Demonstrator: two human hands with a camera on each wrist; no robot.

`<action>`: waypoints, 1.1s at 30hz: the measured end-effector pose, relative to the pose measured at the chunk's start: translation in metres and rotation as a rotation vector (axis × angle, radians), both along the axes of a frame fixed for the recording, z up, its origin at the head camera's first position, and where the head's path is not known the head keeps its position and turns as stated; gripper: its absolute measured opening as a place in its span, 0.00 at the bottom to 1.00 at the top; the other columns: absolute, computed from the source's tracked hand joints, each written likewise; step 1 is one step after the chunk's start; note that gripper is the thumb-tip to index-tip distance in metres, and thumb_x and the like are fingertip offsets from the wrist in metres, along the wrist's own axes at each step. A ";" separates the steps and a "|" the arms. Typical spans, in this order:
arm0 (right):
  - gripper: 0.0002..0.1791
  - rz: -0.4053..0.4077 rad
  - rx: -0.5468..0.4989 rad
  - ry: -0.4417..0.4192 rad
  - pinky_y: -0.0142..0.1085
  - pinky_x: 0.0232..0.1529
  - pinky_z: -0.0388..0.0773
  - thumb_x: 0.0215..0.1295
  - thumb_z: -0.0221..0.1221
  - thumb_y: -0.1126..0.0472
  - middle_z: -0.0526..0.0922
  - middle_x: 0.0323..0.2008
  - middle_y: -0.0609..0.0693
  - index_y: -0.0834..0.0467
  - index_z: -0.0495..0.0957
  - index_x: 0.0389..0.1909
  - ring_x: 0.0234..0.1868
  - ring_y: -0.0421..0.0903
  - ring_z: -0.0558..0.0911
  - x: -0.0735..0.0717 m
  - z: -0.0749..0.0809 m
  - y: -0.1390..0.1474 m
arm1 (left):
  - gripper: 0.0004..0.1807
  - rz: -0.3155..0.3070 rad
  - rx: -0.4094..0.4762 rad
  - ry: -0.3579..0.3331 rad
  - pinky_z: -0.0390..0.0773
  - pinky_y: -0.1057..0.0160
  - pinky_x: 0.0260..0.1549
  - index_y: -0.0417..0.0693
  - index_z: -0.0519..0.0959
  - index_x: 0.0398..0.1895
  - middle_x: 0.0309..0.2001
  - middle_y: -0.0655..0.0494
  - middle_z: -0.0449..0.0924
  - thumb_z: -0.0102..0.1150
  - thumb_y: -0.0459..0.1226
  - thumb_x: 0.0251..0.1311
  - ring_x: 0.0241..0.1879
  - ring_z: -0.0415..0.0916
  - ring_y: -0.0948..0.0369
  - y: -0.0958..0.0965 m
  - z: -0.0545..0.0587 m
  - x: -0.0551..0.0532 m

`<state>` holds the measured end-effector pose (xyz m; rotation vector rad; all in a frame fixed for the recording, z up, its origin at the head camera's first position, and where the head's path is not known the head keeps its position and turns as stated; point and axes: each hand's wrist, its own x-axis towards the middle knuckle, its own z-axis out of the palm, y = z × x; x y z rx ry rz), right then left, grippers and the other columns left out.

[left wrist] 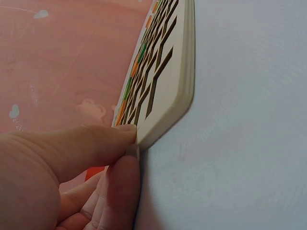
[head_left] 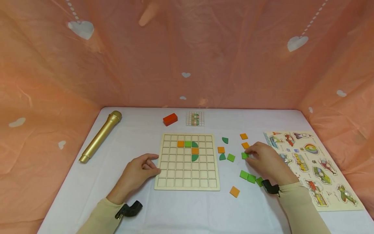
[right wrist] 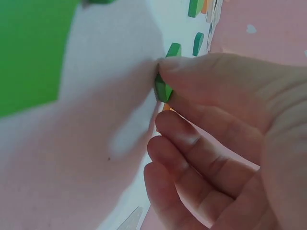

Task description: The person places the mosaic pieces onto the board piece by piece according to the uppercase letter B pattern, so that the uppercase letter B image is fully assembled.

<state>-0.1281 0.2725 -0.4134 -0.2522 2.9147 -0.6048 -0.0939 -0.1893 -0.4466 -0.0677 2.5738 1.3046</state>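
Note:
My left hand (head_left: 136,171) touches the left edge of the pale wooden grid board (head_left: 187,188), thumb and forefinger tips spaced along that edge. In the left wrist view the thumb (left wrist: 91,146) laps the board's rim. Orange squares, a green square and dark green quarter-circles fill some cells in the upper part of the grid. To the right of the board, my right hand (head_left: 267,162) pinches a green square tile (right wrist: 166,79) between thumb and forefinger; the tile is tipped on edge in the right wrist view. The other right fingers are loosely bent.
Loose green squares (head_left: 247,176), orange squares (head_left: 234,191) and quarter-circles (head_left: 225,140) lie right of the board. Behind it are a pattern card (head_left: 200,119) and a red block (head_left: 170,119). A gold microphone (head_left: 100,136) lies left, a picture puzzle (head_left: 336,185) right.

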 end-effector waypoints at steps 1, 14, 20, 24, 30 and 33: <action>0.12 0.004 -0.001 0.004 0.59 0.59 0.81 0.70 0.69 0.58 0.87 0.52 0.55 0.56 0.90 0.51 0.53 0.56 0.84 0.000 0.000 0.000 | 0.30 0.000 0.002 -0.001 0.74 0.65 0.39 0.48 0.82 0.66 0.37 0.57 0.85 0.79 0.40 0.61 0.34 0.81 0.62 0.000 0.000 0.000; 0.08 0.077 -0.036 0.056 0.52 0.58 0.82 0.69 0.68 0.60 0.88 0.47 0.50 0.56 0.90 0.45 0.50 0.51 0.85 -0.015 0.001 -0.055 | 0.29 -0.002 -0.011 0.006 0.74 0.64 0.40 0.48 0.82 0.66 0.37 0.57 0.85 0.79 0.40 0.61 0.34 0.81 0.63 0.000 -0.001 -0.001; 0.09 0.142 -0.025 0.069 0.45 0.51 0.81 0.67 0.71 0.59 0.85 0.42 0.47 0.56 0.90 0.45 0.43 0.46 0.80 -0.023 0.003 -0.095 | 0.29 -0.011 -0.008 0.015 0.75 0.64 0.40 0.48 0.82 0.66 0.37 0.58 0.86 0.78 0.40 0.62 0.34 0.81 0.63 0.000 -0.001 -0.002; 0.11 0.150 -0.047 0.048 0.46 0.55 0.82 0.68 0.70 0.58 0.85 0.46 0.46 0.56 0.89 0.47 0.47 0.46 0.81 -0.024 0.007 -0.117 | 0.29 -0.011 -0.011 0.016 0.74 0.63 0.41 0.48 0.82 0.66 0.37 0.58 0.86 0.78 0.40 0.61 0.34 0.81 0.63 0.001 -0.001 -0.001; 0.10 0.226 -0.072 0.078 0.44 0.55 0.84 0.68 0.71 0.57 0.86 0.46 0.46 0.56 0.90 0.46 0.50 0.46 0.83 -0.026 0.009 -0.149 | 0.29 -0.013 -0.016 0.020 0.74 0.63 0.41 0.48 0.82 0.66 0.36 0.59 0.86 0.78 0.40 0.61 0.34 0.81 0.64 0.000 0.000 -0.001; 0.10 0.271 -0.052 0.099 0.41 0.52 0.84 0.68 0.72 0.56 0.86 0.44 0.47 0.56 0.90 0.45 0.48 0.45 0.82 -0.024 0.007 -0.164 | 0.29 -0.008 -0.010 0.011 0.74 0.63 0.41 0.48 0.82 0.66 0.36 0.59 0.85 0.79 0.40 0.61 0.33 0.81 0.63 0.000 0.000 0.000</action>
